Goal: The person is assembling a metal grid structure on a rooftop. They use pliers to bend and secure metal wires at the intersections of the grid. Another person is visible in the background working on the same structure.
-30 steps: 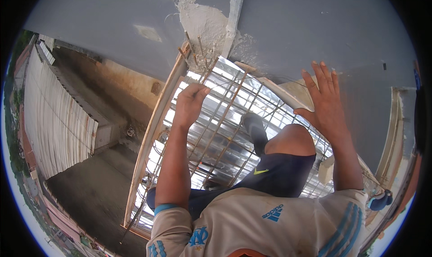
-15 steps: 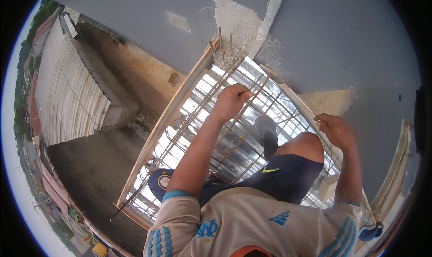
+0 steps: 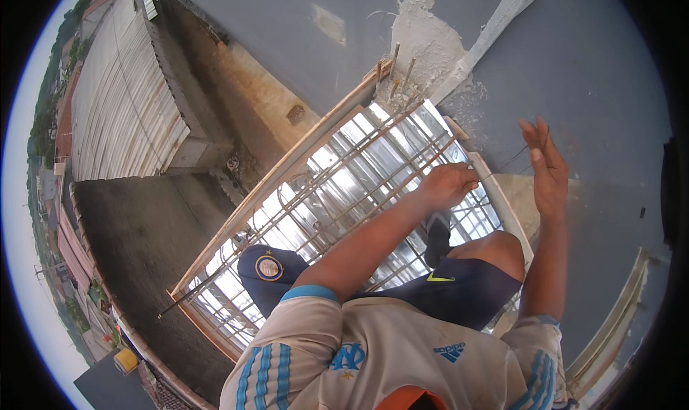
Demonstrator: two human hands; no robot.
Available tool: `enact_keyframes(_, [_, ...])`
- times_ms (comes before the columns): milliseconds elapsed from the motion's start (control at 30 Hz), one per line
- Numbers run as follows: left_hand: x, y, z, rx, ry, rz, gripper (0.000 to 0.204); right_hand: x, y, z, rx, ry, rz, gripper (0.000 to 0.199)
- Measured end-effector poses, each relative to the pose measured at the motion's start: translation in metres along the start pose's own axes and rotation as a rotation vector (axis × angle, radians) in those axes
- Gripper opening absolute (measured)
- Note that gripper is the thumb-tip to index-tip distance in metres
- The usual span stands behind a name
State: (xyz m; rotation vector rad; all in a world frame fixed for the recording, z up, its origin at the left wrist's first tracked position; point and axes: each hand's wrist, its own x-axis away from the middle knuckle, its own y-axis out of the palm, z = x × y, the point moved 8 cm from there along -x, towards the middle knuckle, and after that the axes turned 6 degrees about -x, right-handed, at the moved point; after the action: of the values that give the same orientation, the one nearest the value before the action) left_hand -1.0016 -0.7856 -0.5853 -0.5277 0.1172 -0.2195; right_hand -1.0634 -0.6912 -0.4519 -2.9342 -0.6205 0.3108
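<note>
I squat on a rusty rebar grid [image 3: 337, 187] laid over a long opening edged with a wooden frame [image 3: 287, 169] in a grey concrete slab [image 3: 596, 72]. My left hand [image 3: 448, 184] is a closed fist on a bar at the grid's upper right end. A thin wire [image 3: 506, 162] runs from that fist up to my right hand [image 3: 545, 166]. That hand is raised over the slab and pinches the wire at the thumb, with the other fingers straight. My dark shoe [image 3: 436, 234] rests on the bars.
Bar ends [image 3: 395, 69] stick up beside a rough plaster patch [image 3: 423, 44], and a pale plank [image 3: 495, 26] lies on the slab. Far below are a corrugated roof [image 3: 122, 101] and a lower concrete roof [image 3: 129, 230]. Another wooden frame [image 3: 617, 324] lies at the right.
My left hand went from flat and open on the grid to a fist at its upper right end. My right hand dropped to my knee, then rose with the wire.
</note>
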Motion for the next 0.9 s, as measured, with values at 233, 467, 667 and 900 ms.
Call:
enact_keyframes(233, [-0.007, -0.066, -0.006, -0.184, 0.148, 0.179, 0.014, 0.062, 0.034, 0.098, 0.252, 0.840, -0.795, 0.038])
enact_keyframes(467, [-0.022, -0.024, -0.086, 0.303, -0.211, 0.310, 0.019, 0.001, 0.065, 0.072, -0.991, 0.462, -0.252, 0.039])
enact_keyframes(667, [-0.017, 0.039, -0.084, -0.176, -0.254, -0.146, 0.018, -0.017, 0.064, 0.133, 0.417, 0.105, -0.497, 0.038])
enact_keyframes(900, [-0.009, -0.032, -0.117, -0.135, -0.117, 0.122, 0.014, 0.029, 0.078, 0.217, -0.115, 0.910, -0.804, 0.028])
